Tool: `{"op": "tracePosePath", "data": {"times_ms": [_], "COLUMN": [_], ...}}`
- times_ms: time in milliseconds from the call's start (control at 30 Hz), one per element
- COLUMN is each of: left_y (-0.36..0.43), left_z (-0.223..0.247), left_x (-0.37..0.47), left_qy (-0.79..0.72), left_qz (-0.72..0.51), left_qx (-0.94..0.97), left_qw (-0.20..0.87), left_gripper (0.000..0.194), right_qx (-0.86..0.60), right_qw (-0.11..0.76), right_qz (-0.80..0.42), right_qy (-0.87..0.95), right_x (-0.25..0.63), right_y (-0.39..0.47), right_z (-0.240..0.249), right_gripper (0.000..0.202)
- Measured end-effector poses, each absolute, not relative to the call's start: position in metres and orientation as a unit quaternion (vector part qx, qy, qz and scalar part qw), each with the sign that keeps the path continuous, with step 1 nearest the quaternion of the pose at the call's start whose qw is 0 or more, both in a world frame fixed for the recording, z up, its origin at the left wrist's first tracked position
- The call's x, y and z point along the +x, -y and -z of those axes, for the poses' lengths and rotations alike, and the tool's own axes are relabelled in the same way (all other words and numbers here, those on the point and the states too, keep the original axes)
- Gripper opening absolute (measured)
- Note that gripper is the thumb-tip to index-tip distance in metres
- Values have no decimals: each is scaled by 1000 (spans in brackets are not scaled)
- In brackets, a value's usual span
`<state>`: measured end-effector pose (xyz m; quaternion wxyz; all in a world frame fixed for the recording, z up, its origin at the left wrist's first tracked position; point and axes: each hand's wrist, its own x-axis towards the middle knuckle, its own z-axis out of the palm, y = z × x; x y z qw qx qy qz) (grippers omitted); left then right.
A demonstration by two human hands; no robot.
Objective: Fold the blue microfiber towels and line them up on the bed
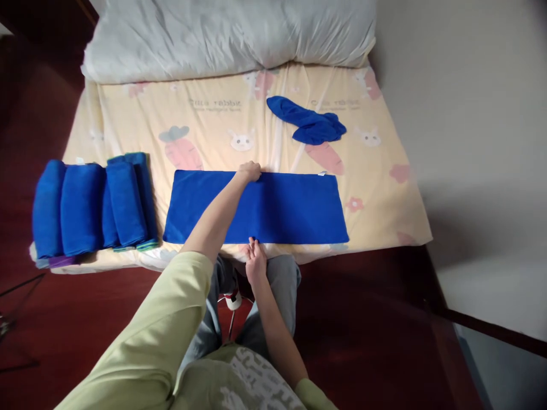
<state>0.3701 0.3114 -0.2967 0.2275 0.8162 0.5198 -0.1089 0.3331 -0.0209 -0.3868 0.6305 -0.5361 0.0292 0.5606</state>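
Note:
A blue towel lies spread as a long rectangle along the bed's near edge, with a small white label on its far edge. Around the middle of that far edge, my left hand is closed, pinching the cloth. My right hand grips the near edge opposite it, fingertips at the hem. Between the two hands the cloth shows a slight raised crease. Part of the towel is hidden under my left forearm.
Several folded blue towels stand in a row at the bed's left corner. A crumpled blue cloth lies farther back on the patterned sheet. Behind is a rolled grey-white quilt; a wall rises on the right.

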Motion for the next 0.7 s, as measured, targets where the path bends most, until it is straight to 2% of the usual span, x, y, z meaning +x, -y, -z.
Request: {"op": "tracePosePath", "data": {"times_ms": [133, 267, 467, 600, 700], "left_y": [-327, -334, -330, -325, -324], "left_z": [307, 307, 310, 313, 313], "left_x": [370, 364, 357, 356, 360], "left_qy": [-521, -517, -554, -535, -525], "left_qz": [134, 158, 18, 18, 10], "left_qx": [811, 787, 758, 757, 771], "left_qw": [232, 297, 344, 375, 361], "left_gripper": [31, 26, 29, 30, 28], "right_qx": [-537, -539, -533, -535, -537], "right_qw": [607, 604, 620, 627, 626], "right_qz": [-571, -571, -555, -548, -545], "right_qy": [-129, -139, -154, -143, -151], "right_x": [334, 334, 329, 332, 334], "right_y": [13, 11, 26, 18, 13], "right_z": [377, 369, 364, 361, 359], "right_gripper": [28, 30, 23, 25, 26]}}
